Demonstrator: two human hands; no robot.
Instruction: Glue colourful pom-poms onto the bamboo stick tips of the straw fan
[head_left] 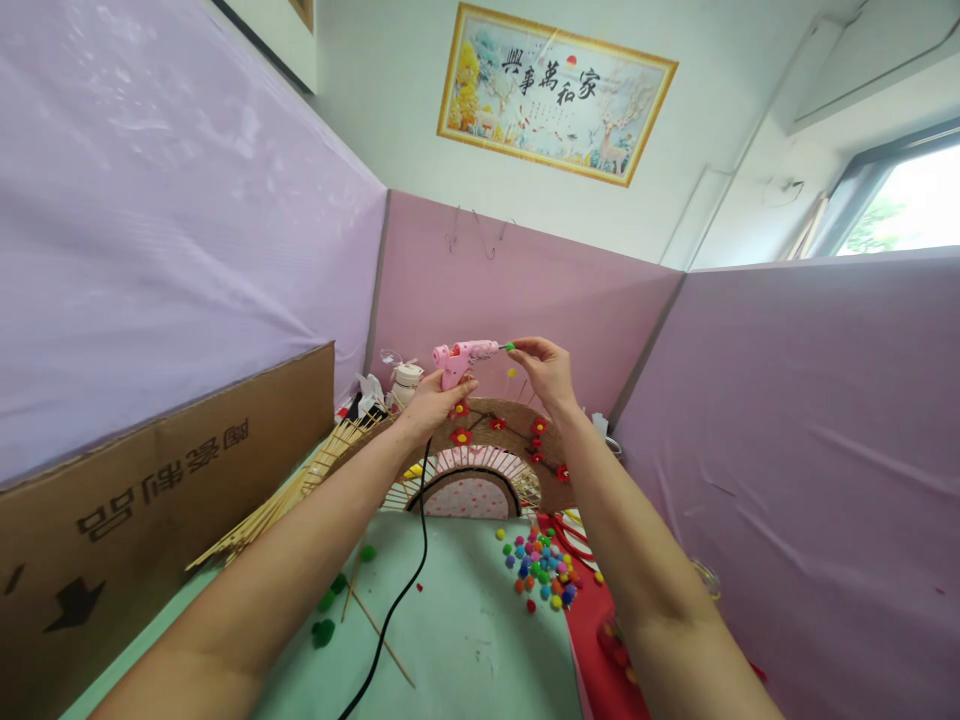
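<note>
My left hand is wrapped round the handle of a pink hot glue gun, whose nozzle points right. A black cord runs down from it. At the nozzle tip, my right hand pinches a small green pom-pom between thumb and fingers. The pom-pom appears to touch the nozzle. Behind and below the hands stands a fan-shaped piece with a brown arch, thin sticks and a dotted half-round centre. Red flowers with yellow middles decorate the arch. My left hand hides part of it.
Many-coloured pom-poms lie on the pale green table. Dark green pom-poms and loose sticks are at left, near a bundle of bamboo sticks. A cardboard box lines the left side; a white jar stands behind.
</note>
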